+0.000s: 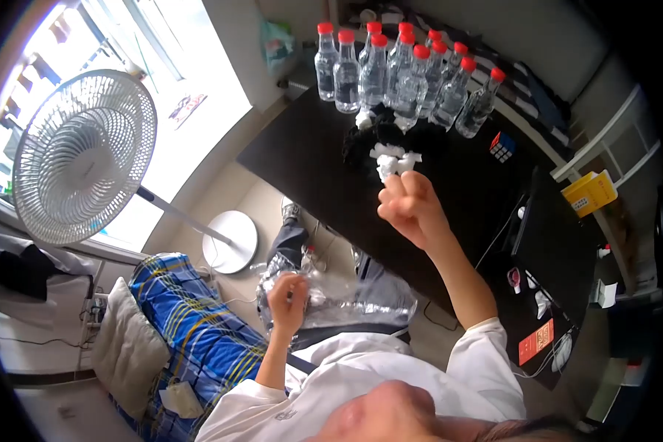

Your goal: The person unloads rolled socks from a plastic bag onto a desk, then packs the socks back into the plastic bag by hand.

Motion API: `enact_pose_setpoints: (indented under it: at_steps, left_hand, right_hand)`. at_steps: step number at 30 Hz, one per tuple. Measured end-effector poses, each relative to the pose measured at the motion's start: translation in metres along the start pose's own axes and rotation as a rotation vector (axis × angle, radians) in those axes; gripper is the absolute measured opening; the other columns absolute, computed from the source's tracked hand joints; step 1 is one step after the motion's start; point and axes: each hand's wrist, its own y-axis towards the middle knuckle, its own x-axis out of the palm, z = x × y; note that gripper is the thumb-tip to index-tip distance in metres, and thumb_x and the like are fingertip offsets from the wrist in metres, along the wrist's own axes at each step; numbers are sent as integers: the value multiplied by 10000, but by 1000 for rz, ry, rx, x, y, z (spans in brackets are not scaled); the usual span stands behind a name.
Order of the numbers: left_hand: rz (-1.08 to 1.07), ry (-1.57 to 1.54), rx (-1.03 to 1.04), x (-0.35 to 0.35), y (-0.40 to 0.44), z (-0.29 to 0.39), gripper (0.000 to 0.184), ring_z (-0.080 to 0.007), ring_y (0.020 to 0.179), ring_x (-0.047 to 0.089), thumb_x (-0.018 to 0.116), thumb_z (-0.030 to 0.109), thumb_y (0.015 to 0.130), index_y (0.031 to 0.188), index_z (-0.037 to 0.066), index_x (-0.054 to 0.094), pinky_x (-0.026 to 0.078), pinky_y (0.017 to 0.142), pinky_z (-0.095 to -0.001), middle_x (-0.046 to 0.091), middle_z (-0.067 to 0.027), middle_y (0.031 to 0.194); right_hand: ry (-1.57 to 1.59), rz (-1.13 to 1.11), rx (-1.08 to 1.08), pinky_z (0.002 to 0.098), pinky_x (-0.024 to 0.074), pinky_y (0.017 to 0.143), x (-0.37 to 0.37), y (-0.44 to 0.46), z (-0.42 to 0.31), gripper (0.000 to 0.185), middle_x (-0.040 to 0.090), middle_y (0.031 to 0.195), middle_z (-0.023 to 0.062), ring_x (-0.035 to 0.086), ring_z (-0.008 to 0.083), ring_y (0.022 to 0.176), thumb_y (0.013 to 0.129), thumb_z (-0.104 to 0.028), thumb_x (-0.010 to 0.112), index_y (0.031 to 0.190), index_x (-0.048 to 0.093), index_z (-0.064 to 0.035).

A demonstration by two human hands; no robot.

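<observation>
White shirt (376,355) foremost, pale wads (387,166) separate right hand (414,208) from bottles (410,91).

Bottles (376,74) are standing in a group at the far end of the desk (295,151), a soft bundle (357,145) is lying directly before them, a Rubik's cube (502,146) is sitting to their right, and the right hand (412,208) is hanging just on the near side of the bundle. To the left, a pedestal fan (85,162) is standing before the window (162,40), and a pillow (129,350) is lying left of a blanket (191,302). Plastic sheeting (346,298) is lying across the lap.
</observation>
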Motion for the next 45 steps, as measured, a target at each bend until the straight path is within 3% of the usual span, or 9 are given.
enact_pose_setpoints:
  at_steps: [4,12,22,27,32,34,36,37,45]
  left_hand:
    - [-267,-66,-167,24,-44,-92,59,-90,635,520,620,38,986,980,-7,656,412,573,-261,604,-33,737]
    - [28,224,-379,-14,-81,-144,91,-117,600,478,638,62,995,1016,-25,653,423,561,-304,588,-71,690]
    - [166,468,-146,-14,-96,-211,106,-153,592,513,581,83,1008,971,25,661,388,551,-362,594,-105,673]
    - [178,479,-294,-2,-72,-193,141,-364,621,649,620,154,998,984,20,664,463,588,-450,658,-199,702]
    - [175,468,-205,1,-55,-187,130,-372,709,680,611,149,982,1009,40,676,489,651,-471,695,-210,807]
    - [120,457,-229,-8,-57,-189,149,-395,776,689,614,149,968,1030,29,677,502,696,-476,709,-228,878]
    - [173,493,-219,-10,-95,-239,174,-408,789,681,610,150,967,1037,1,667,500,706,-473,704,-237,871]
    - [177,502,-191,-17,-111,-249,202,-397,790,681,605,160,977,1052,-16,668,501,712,-470,709,-237,887]
    - [97,559,-199,-10,-61,-200,216,-364,720,673,604,196,976,1061,8,666,494,650,-453,695,-218,830]
  right_hand:
    - [442,224,36,269,178,468,-66,15,21,435,301,637,-46,208,89,487,827,175,518,654,284,-148]
    - [437,-10,-33,269,141,442,-43,71,5,445,252,652,-55,145,72,488,935,140,496,681,274,-151]
    - [137,88,163,238,257,507,-125,75,78,454,330,648,-43,297,71,551,827,147,613,630,336,-154]
    - [284,141,184,246,283,535,-132,76,76,440,354,650,-46,310,70,565,835,153,596,626,353,-149]
    - [284,172,230,254,174,456,-134,72,73,459,334,644,-47,287,68,507,779,181,542,625,293,-172]
    - [319,128,277,219,393,541,-139,70,70,449,341,646,-40,308,70,508,774,186,529,625,296,-168]
    - [329,332,136,311,555,936,-119,73,75,439,331,628,-34,309,71,491,769,189,521,624,299,-161]
    - [327,222,83,476,351,1241,-126,75,77,428,309,595,-32,301,70,468,771,193,506,616,304,-151]
    - [353,240,135,490,384,1232,-121,76,71,437,282,550,-44,256,63,452,748,215,452,580,277,-148]
